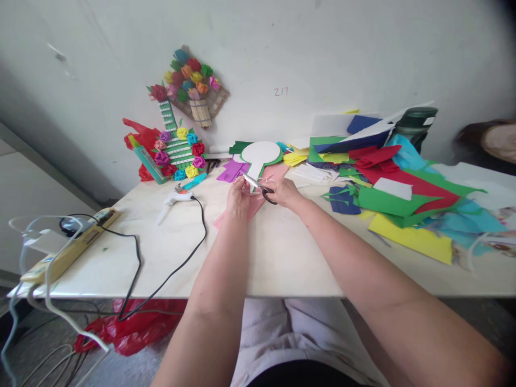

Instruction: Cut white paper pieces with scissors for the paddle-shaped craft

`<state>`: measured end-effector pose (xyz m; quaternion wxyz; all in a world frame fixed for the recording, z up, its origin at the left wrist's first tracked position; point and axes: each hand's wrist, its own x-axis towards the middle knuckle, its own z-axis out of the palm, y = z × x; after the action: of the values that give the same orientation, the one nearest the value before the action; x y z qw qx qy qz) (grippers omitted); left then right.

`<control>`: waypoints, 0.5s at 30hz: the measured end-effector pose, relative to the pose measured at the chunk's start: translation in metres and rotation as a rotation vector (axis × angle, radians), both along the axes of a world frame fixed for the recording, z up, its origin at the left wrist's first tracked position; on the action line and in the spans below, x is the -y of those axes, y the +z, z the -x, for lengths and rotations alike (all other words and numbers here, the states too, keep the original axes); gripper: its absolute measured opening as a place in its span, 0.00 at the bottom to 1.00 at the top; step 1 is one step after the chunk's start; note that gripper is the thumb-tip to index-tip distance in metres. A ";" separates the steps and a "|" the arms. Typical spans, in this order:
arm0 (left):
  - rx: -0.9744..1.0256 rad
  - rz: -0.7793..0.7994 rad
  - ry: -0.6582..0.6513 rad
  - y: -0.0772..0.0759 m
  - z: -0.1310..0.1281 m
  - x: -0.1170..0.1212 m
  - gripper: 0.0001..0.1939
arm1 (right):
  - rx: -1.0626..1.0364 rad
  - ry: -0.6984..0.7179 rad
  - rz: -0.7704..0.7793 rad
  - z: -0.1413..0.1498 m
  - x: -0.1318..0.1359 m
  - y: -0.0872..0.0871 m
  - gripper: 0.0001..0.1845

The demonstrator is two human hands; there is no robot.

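Right hand [285,193] grips scissors [268,191]; left hand [238,198] seems to pinch a pale scrap [253,194], too blurred to name, likely steadying it by the blades. Both over pink paper [256,207], mid-table. 1 glue gun [180,198] lies left, presumably for easy reach.

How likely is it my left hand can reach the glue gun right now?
Probably yes: nothing tall stands between the left hand and glue gun, though that hand looks occupied beside the scissors.

Soft, diffuse light across the wall [250,37], hazy fine detail, dark upper-right corner, wide-angle stretch toward edges
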<state>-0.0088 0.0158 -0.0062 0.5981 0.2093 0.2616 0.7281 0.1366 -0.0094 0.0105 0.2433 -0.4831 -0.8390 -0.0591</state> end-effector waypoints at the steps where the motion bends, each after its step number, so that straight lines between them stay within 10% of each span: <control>1: -0.008 -0.019 -0.005 0.000 0.000 0.000 0.10 | -0.020 -0.001 0.005 0.000 0.000 0.000 0.18; 7: -0.031 -0.129 -0.044 -0.001 -0.003 0.002 0.09 | -0.252 -0.028 0.108 0.001 -0.004 -0.002 0.14; 15: -0.062 -0.137 -0.069 0.003 -0.005 0.010 0.05 | -1.154 0.228 0.658 0.004 -0.003 0.000 0.17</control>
<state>-0.0038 0.0060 -0.0031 0.5988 0.2811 0.2225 0.7162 0.1331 -0.0063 0.0108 0.4974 -0.3945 -0.5946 0.4934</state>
